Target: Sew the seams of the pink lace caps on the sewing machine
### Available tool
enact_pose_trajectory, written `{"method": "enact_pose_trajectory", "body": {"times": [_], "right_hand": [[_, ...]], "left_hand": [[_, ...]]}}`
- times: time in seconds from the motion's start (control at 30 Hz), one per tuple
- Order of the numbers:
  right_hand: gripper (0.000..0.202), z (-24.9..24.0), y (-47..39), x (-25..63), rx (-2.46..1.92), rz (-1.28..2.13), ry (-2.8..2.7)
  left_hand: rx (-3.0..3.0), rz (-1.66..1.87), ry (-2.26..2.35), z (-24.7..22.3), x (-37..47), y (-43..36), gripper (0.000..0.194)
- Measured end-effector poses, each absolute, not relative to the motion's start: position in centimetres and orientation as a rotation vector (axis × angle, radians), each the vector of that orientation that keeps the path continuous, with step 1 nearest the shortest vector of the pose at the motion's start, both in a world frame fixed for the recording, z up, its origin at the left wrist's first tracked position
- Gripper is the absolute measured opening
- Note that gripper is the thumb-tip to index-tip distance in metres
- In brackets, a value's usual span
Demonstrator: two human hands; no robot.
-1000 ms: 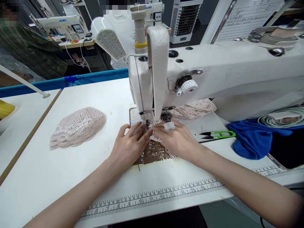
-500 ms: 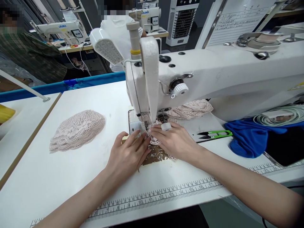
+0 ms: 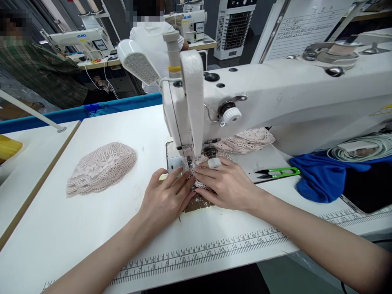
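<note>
A piece of pale pink lace (image 3: 200, 184) lies beneath the needle area of a white sewing machine (image 3: 192, 102). My left hand (image 3: 168, 194) rests left of the needle, fingers spread, its fingertips at the lace's left edge. From the right, my right hand (image 3: 228, 183) lies over the lace with fingers stretched out flat and thumb reaching toward the left fingertips. Both hands press down rather than grasp. Part of the lace is hidden under the right hand. More lace (image 3: 248, 141) is bunched behind the needle, under the machine arm.
A stack of lace pieces (image 3: 102, 169) sits at left on the white table (image 3: 122, 228). Green thread snips (image 3: 277, 173), blue cloth (image 3: 318, 179) and a dark phone (image 3: 367, 190) lie at right. A printed ruler (image 3: 196, 257) runs along the front edge. Two people sit beyond.
My right hand has shifted slightly, its thumb now reaching farther toward the left hand. The lace end that showed below the right hand is no longer visible. My left hand stays nearly in place.
</note>
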State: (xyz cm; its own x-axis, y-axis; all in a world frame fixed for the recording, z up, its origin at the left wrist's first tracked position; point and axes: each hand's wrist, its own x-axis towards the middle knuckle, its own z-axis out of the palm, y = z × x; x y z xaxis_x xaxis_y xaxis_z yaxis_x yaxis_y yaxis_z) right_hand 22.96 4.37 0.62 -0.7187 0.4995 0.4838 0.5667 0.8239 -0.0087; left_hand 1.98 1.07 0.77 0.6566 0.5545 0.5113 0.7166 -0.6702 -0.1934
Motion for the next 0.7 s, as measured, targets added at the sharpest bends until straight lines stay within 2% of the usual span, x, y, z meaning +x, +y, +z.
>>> {"method": "enact_pose_trajectory", "body": {"times": [0.7], "right_hand": [[0.029, 0.69, 4.84, 22.76, -0.850, -0.216, -2.573]], "left_hand": [[-2.536, -0.585, -1.071, 0.66, 1.85, 1.64, 0.025]]}}
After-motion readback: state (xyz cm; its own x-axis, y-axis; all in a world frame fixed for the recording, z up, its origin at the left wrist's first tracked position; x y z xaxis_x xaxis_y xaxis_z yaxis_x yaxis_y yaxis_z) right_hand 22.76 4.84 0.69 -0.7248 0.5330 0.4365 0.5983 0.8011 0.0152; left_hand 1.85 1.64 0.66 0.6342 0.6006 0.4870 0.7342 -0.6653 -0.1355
